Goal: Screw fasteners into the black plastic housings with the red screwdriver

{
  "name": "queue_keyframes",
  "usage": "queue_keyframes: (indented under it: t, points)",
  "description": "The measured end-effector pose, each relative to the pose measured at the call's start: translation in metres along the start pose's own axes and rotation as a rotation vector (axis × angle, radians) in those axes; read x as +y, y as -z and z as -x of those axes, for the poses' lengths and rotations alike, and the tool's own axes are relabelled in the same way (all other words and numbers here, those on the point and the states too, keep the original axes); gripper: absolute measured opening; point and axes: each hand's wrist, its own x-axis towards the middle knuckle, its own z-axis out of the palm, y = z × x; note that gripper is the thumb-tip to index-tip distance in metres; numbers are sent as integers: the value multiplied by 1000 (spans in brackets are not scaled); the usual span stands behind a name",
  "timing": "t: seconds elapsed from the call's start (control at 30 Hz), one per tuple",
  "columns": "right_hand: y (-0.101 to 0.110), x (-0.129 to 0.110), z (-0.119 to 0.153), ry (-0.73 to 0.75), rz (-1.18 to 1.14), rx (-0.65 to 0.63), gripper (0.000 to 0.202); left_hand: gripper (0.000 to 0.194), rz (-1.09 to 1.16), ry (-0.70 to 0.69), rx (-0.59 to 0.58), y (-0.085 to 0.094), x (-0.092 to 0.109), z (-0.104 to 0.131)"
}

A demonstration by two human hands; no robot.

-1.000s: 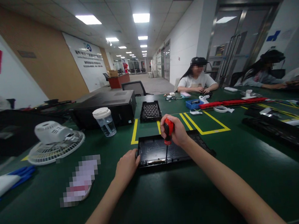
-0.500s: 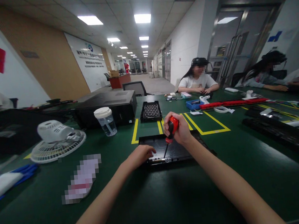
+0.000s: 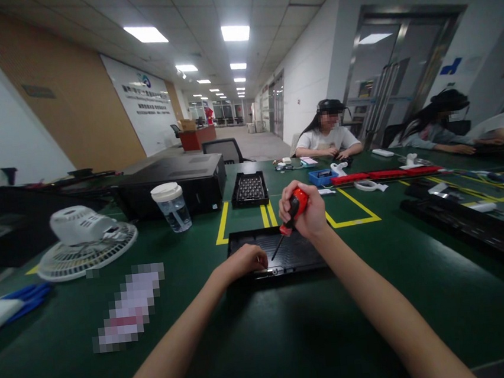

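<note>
My right hand (image 3: 310, 213) is wrapped round the red and black handle of a screwdriver (image 3: 297, 203). The slim shaft slants down to the left, its tip close above the near edge of a flat black panel (image 3: 300, 253) with raised rims. At the panel's near left part is my left hand (image 3: 246, 262), its fingers curled down together against the near edge. Whatever those fingertips hold, if anything, is too small to make out. A small shiny piece (image 3: 269, 271) shows on the edge beside them.
Beyond the panel stands a black tray (image 3: 249, 190) of small round parts. On the left are a lidded cup (image 3: 172, 207), a white fan (image 3: 86, 240) and a black case (image 3: 173, 181). A blue box (image 3: 322, 177) and long black parts (image 3: 465, 234) lie right. A co-worker (image 3: 329, 134) sits opposite.
The screwdriver has tilted further, with its handle shifted right and its tip raised off the edge. My left fingers have curled in and moved right along the edge. The view has turned slightly right.
</note>
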Motion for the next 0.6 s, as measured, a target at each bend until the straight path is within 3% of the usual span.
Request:
queue_keyframes:
  t: [0.27, 0.6]
  points:
    - [1, -5, 0, 21, 10, 1, 25, 9, -33, 39, 95, -2, 2, 0]
    - [-3, -6, 2, 51, -14, 8, 28, 13, 207, 112, 288, 8, 6, 22]
